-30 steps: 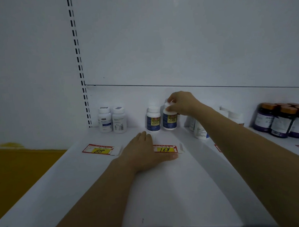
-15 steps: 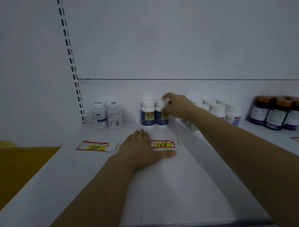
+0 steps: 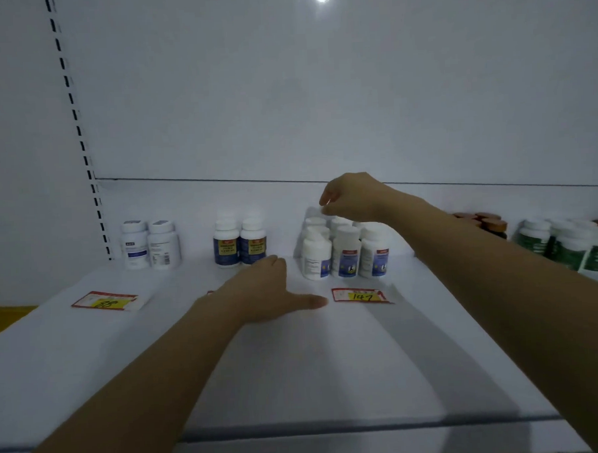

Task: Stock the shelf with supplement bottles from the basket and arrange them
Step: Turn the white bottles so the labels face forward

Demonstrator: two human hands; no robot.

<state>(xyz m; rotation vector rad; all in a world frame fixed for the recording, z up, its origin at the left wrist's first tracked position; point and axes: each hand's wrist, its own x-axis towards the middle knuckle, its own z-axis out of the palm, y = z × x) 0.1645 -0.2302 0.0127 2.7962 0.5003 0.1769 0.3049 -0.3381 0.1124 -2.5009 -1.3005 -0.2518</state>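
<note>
left hand [image 3: 269,292] lies flat and released on the shelf [image 3: 296,363]; right hand [image 3: 351,198] curls above the white supplement bottles [image 3: 346,251], grasp unclear.

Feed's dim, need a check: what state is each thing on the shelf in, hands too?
White pair: upright, capped
Blue pair: upright, capped
Cluster: upright, capped
Green bottles: upright, capped
Left hand: flat on shelf
Right hand: fingers curled above cluster, grip unclear
</note>
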